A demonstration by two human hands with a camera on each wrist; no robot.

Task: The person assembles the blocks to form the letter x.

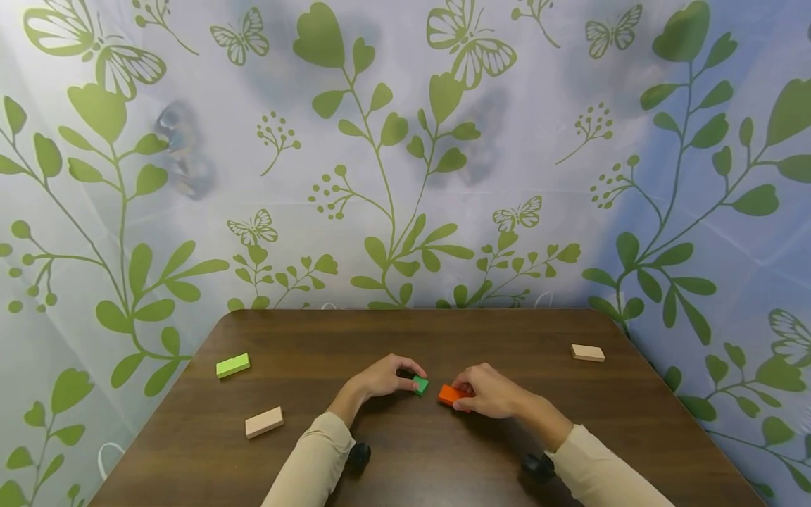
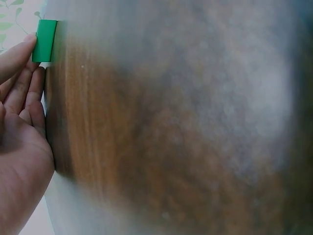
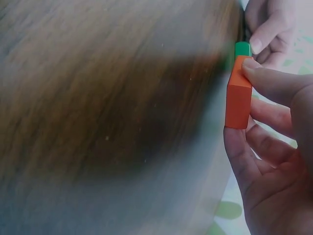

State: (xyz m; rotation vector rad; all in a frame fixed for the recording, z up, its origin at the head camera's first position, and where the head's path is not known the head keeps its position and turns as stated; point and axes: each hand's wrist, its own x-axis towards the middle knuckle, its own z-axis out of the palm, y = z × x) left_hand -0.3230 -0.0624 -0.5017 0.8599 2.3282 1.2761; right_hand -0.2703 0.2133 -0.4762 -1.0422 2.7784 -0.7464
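At the far left of the counter lie a lime block and, nearer the person, a pale block. Then comes the left hand, its grip narrow, pinching a green block between thumb and fingers near the middle of the counter. Fingertips cover part of that block, and the left wrist view cuts the hand off at its edge and blurs much of the counter. Just beside, with a small gap, is an orange block, held in the grip of the right hand between thumb and fingers; its right end is hidden by them. The right wrist view shows it overlapping the green one. Well apart at far right lies a second pale block. Both sleeves run out of frame below.
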